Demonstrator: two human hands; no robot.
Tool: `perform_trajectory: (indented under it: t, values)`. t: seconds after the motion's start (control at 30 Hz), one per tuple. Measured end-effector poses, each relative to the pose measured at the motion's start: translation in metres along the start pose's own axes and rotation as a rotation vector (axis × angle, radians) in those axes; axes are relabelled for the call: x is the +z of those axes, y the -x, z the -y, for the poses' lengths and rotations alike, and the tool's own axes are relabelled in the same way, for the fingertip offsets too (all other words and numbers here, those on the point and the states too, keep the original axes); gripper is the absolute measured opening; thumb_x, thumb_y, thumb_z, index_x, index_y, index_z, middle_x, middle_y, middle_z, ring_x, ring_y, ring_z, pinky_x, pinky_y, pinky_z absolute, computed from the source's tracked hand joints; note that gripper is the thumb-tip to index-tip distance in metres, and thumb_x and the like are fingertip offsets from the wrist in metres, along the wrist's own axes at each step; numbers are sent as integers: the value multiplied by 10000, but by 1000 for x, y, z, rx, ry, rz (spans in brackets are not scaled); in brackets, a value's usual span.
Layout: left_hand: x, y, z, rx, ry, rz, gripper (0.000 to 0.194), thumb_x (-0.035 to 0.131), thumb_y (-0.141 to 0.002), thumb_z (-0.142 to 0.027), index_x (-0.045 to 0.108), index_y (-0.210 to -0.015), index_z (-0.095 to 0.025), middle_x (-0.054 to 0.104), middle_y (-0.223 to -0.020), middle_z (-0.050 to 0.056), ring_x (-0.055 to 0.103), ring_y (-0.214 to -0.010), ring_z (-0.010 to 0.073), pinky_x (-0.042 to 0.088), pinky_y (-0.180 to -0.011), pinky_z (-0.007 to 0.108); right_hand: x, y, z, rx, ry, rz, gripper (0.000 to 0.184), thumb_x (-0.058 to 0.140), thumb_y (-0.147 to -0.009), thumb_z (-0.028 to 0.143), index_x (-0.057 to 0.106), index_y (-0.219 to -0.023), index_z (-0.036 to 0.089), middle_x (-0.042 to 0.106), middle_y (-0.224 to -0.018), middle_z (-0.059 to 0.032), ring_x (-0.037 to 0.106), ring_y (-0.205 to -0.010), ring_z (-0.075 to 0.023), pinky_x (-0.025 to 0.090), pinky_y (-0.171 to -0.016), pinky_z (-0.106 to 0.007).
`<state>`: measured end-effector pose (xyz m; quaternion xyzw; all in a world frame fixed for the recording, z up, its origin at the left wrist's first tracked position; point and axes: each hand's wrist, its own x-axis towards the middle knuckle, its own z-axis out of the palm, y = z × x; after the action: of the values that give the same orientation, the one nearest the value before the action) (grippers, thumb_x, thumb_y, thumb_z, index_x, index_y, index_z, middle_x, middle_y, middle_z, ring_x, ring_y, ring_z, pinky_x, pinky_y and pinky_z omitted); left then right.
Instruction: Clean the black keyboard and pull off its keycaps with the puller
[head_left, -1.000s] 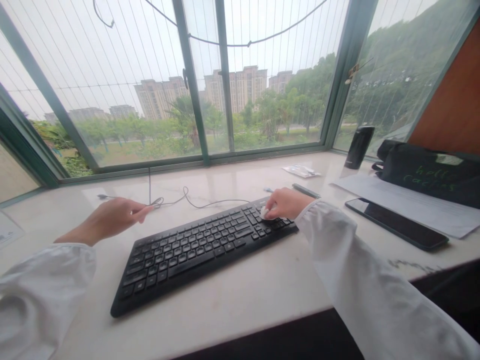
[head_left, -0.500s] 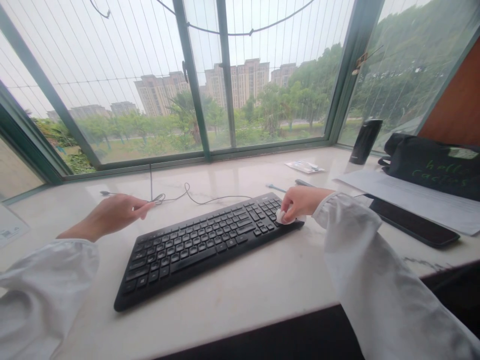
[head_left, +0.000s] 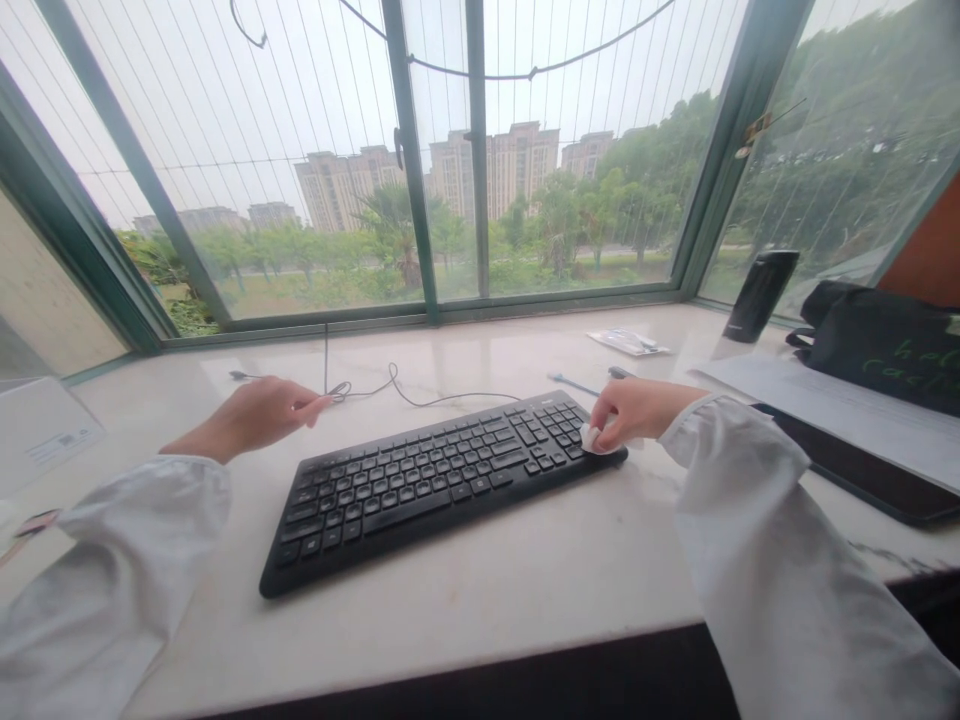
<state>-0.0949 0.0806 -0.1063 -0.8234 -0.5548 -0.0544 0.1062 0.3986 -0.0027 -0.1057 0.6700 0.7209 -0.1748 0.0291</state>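
A black keyboard (head_left: 442,480) lies slanted on the pale marble counter (head_left: 525,580). My right hand (head_left: 637,408) is closed on a small white wad of cloth (head_left: 590,438) pressed against the keyboard's right end, over the number keys. My left hand (head_left: 259,412) rests on the counter just past the keyboard's far left corner, fingers loosely curled and pointing right, nothing seen in them. Its fingertips lie close to the thin keyboard cable (head_left: 390,385). Both arms wear white sleeves.
A dark cylinder (head_left: 761,295) stands at the back right by the window. A black bag (head_left: 885,345), white paper (head_left: 840,405) and a dark tablet (head_left: 862,470) lie on the right. A small packet (head_left: 626,342) and a pen (head_left: 571,383) lie behind the keyboard. Papers (head_left: 41,430) sit far left.
My right hand slid the white wad from the upper part of the number keys to the keyboard's right front corner. The view shifted left. My left hand stayed put.
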Motion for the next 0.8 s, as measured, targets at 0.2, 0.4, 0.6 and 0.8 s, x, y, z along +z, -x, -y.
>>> perform_trajectory:
  t: [0.2,0.4,0.6,0.8]
  values:
    - [1,0,0,-19,25,12,592,367,-916,-609,689,-588,-236,694,-634,22,596,-603,183,345,-593,273,7,-5,14,-152,-23,-2,298,715,-606,382,802,-823,198,715,-691,-24,614,-683,-191,422,-599,-266]
    - [-1,1,-2,13,43,5,593,360,-919,-595,690,-589,-230,681,-609,28,584,-586,181,336,-582,265,16,-16,17,-281,-66,-53,225,712,-635,368,796,-771,210,727,-692,-28,617,-660,-186,439,-618,-276]
    - [-1,0,-2,2,52,6,593,365,-919,-602,693,-587,-236,682,-609,19,595,-586,179,343,-583,265,3,-11,11,-446,-196,-398,288,679,-726,457,775,-791,194,718,-802,-52,622,-734,-182,461,-724,-306]
    - [-2,1,-2,-10,75,25,605,364,-914,-619,693,-585,-232,684,-608,26,605,-599,183,347,-583,266,2,-10,15,-450,-226,-437,268,696,-744,439,779,-807,192,711,-821,-51,615,-727,-175,462,-717,-310]
